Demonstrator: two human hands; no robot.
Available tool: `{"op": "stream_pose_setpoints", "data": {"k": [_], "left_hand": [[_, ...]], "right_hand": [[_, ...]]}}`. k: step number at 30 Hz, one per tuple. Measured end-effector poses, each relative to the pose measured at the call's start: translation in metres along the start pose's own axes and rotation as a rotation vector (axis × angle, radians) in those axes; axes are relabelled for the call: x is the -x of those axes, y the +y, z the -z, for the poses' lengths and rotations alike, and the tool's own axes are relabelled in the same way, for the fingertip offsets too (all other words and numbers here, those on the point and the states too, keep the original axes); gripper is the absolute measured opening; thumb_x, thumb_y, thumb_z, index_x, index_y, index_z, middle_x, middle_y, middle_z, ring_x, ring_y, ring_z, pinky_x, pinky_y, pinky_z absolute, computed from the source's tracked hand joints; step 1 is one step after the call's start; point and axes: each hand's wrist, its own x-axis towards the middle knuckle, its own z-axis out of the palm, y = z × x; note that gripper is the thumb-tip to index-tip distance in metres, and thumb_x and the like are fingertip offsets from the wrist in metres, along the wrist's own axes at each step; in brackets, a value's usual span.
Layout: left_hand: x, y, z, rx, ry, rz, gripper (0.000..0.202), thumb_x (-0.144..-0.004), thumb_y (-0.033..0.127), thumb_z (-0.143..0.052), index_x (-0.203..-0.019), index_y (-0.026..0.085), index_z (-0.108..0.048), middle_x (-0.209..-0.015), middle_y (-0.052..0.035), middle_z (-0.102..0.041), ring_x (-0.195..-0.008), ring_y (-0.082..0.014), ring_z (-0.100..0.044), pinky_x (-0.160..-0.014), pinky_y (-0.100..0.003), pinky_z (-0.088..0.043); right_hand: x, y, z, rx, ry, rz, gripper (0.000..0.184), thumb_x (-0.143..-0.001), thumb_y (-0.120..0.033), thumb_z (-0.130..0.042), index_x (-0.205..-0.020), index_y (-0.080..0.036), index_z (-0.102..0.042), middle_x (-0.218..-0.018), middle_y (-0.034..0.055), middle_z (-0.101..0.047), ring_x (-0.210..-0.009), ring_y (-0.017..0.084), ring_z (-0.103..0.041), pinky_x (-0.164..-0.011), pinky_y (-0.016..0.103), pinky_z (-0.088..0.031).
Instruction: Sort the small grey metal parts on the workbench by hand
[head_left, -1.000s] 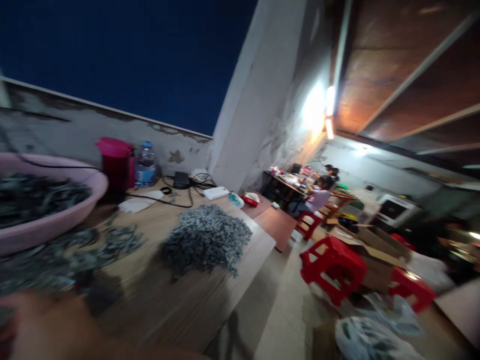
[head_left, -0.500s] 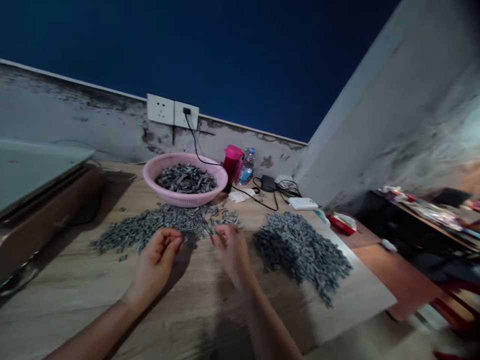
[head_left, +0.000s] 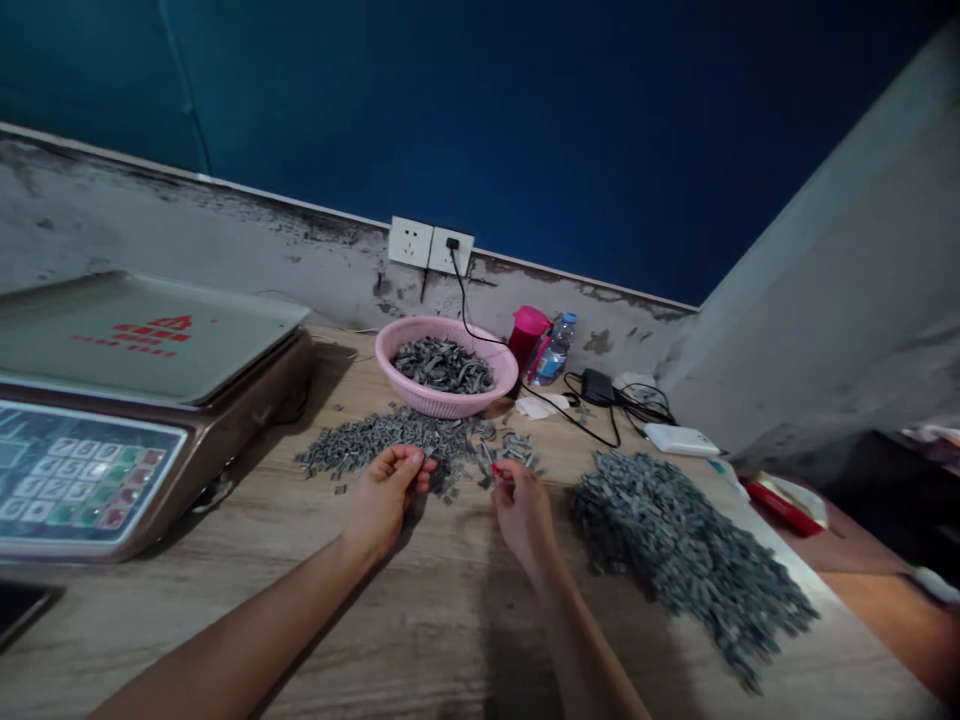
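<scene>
Pinching a small grey piece (head_left: pixel 487 458) between its fingertips, the right hand (head_left: pixel 523 510) is hovering just above a wooden tabletop (head_left: pixel 225 610), with a speck of red showing at the fingertips. The left hand (head_left: pixel 384 495) is curling its fingers inward with the thumb raised, close beside the right hand, though I cannot tell whether it is gripping anything. Both hands are reaching over the near edge of a loose spread of grey pieces (head_left: pixel 390 442), which is lying on the tabletop directly in front of them. A much larger heap of grey pieces (head_left: pixel 679 560) is sitting to the right, apart from the hands, while a pink plastic basket (head_left: pixel 448 400) holding more of the dark pieces is standing just beyond the spread. A digital weighing scale (head_left: pixel 142 335) with a lit keypad is standing to the left of the hands. Further back, a magenta cup (head_left: pixel 529 335) and a water bottle (head_left: pixel 556 350) are standing against the wall beside the basket. A black charger (head_left: pixel 598 386) is lying among tangled cables near a white power bank (head_left: pixel 681 440), and a black cable (head_left: pixel 465 310) is running up to a wall socket (head_left: pixel 431 247).
</scene>
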Motion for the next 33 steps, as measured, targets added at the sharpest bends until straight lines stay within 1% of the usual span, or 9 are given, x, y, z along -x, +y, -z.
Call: {"op": "stream_pose_setpoints", "data": {"k": [3,5,7,9,12,15,19,26,33], "left_hand": [[-0.004,0.0,0.002,0.053,0.003,0.007,0.027,-0.061,0.025,-0.076,-0.076,0.014,-0.056,-0.07,-0.0041,-0.065,-0.055,-0.0063,-0.054,-0.051,-0.014,-0.046],[-0.006,0.001,0.003,0.093,0.014,0.03,0.024,-0.062,0.021,-0.075,-0.075,0.014,-0.056,-0.072,-0.0047,-0.065,-0.055,-0.0063,-0.055,-0.051,-0.013,-0.047],[-0.007,0.002,0.003,0.132,0.015,0.049,0.021,-0.064,0.018,-0.074,-0.074,0.013,-0.057,-0.074,-0.005,-0.065,-0.056,-0.006,-0.056,-0.052,-0.012,-0.048],[-0.007,0.002,0.003,0.17,0.003,0.049,0.019,-0.065,0.017,-0.073,-0.073,0.013,-0.057,-0.075,-0.0053,-0.065,-0.056,-0.0056,-0.057,-0.054,-0.012,-0.049],[-0.007,0.001,0.004,0.207,-0.016,0.039,0.019,-0.065,0.016,-0.073,-0.073,0.013,-0.057,-0.077,-0.0057,-0.066,-0.057,-0.0058,-0.057,-0.056,-0.013,-0.05],[-0.006,-0.001,0.004,0.199,-0.019,0.053,0.02,-0.064,0.016,-0.074,-0.074,0.014,-0.057,-0.078,-0.0055,-0.066,-0.057,-0.0062,-0.057,-0.055,-0.014,-0.05],[-0.004,0.0,0.002,0.15,-0.021,0.043,0.024,-0.06,0.017,-0.077,-0.073,0.014,-0.057,-0.079,-0.0048,-0.067,-0.055,-0.006,-0.057,-0.054,-0.014,-0.05],[-0.002,0.002,0.001,0.093,-0.029,0.017,0.026,-0.055,0.016,-0.08,-0.071,0.013,-0.059,-0.085,-0.0058,-0.068,-0.062,-0.0085,-0.061,-0.061,-0.017,-0.052],[-0.008,0.002,0.008,0.14,-0.07,0.093,0.021,-0.057,0.01,-0.078,-0.068,0.012,-0.06,-0.082,-0.0072,-0.068,-0.068,-0.0097,-0.062,-0.064,-0.016,-0.052]], "right_hand": [[0.002,-0.012,0.001,-0.248,-0.019,0.016,0.024,-0.081,-0.022,-0.046,-0.1,-0.013,-0.057,-0.085,0.0092,-0.063,-0.067,0.017,-0.059,-0.063,0.028,-0.049],[0.008,-0.025,-0.001,-0.444,-0.145,0.016,0.026,-0.083,-0.029,-0.047,-0.103,-0.014,-0.054,-0.075,0.0047,-0.062,-0.058,0.014,-0.057,-0.053,0.024,-0.047],[0.016,-0.036,-0.005,-0.544,-0.285,0.022,0.025,-0.083,-0.03,-0.048,-0.103,-0.016,-0.055,-0.069,0.0018,-0.06,-0.053,0.012,-0.055,-0.048,0.021,-0.045],[0.024,-0.042,-0.012,-0.521,-0.331,0.043,0.023,-0.083,-0.027,-0.048,-0.102,-0.017,-0.057,-0.072,0.0025,-0.062,-0.056,0.012,-0.056,-0.049,0.02,-0.045],[0.03,-0.043,-0.02,-0.41,-0.295,0.087,0.023,-0.082,-0.021,-0.048,-0.103,-0.017,-0.058,-0.085,0.0054,-0.065,-0.066,0.014,-0.06,-0.057,0.022,-0.047],[0.031,-0.039,-0.023,-0.323,-0.252,0.134,0.024,-0.08,-0.017,-0.049,-0.102,-0.018,-0.059,-0.087,0.0058,-0.065,-0.075,0.016,-0.062,-0.064,0.024,-0.048],[0.03,-0.04,-0.023,-0.255,-0.192,0.141,0.023,-0.078,-0.014,-0.051,-0.099,-0.019,-0.06,-0.086,0.0052,-0.066,-0.078,0.017,-0.062,-0.068,0.025,-0.049],[0.035,-0.046,-0.023,-0.218,-0.153,0.135,0.024,-0.08,-0.013,-0.048,-0.1,-0.018,-0.059,-0.089,0.0065,-0.066,-0.083,0.019,-0.062,-0.073,0.027,-0.048],[0.034,-0.05,-0.018,-0.175,-0.145,0.182,0.026,-0.078,-0.008,-0.047,-0.1,-0.017,-0.059,-0.091,0.0082,-0.063,-0.084,0.02,-0.06,-0.076,0.029,-0.047]]}}
